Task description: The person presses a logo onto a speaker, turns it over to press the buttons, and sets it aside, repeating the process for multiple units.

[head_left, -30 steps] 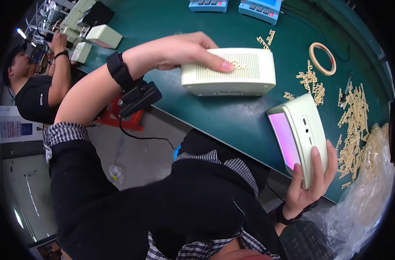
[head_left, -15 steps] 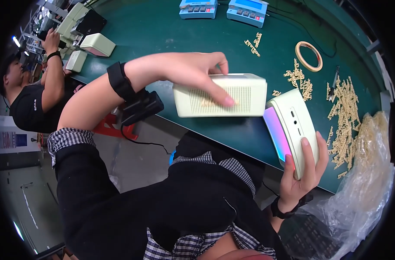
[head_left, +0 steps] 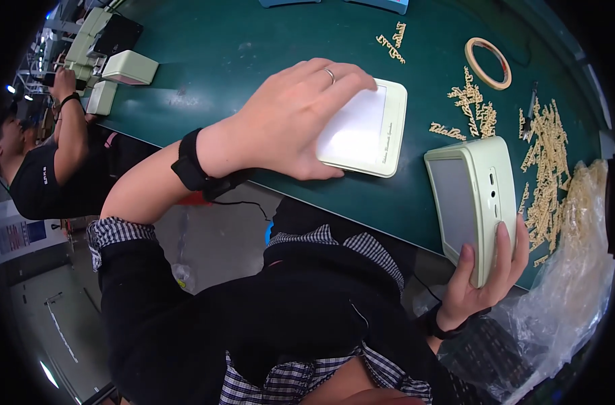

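At one o'clock from the view's centre, the left hand had its fingers spread across a white-screened device, gripping opposite edges above the worktop, while at three o'clock the right hand's fingers pinched the six-o'clock end of a grey-screened device.

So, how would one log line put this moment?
left hand: holds pale box, bright panel up | right hand: holds second box, grey panel leftward | nearby: tape roll, cream lettering pieces
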Available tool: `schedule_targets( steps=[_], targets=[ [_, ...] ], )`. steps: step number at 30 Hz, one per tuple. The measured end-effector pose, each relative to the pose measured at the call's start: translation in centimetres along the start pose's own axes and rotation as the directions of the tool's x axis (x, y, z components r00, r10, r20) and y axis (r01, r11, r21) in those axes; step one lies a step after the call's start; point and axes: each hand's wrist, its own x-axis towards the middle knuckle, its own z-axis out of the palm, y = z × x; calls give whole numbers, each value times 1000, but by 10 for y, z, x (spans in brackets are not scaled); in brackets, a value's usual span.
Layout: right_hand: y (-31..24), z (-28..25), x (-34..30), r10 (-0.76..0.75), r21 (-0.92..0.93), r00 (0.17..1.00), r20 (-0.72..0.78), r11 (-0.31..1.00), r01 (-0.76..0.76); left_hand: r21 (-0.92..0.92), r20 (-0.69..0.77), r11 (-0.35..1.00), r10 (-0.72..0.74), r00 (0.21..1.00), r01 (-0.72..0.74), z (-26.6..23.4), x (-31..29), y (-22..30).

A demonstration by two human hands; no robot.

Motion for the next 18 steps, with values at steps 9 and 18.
schedule_targets(
  steps=[9, 18],
  targets=[
    [3, -13, 12, -7, 20, 987, 159, 1000, 4, -107, 119, 991, -65, 991, 78, -5, -6, -23],
    [47, -44, 64, -176, -127, 977, -123, 979, 160, -169, 55, 985, -29, 998, 38, -4, 8, -26]
  ],
)
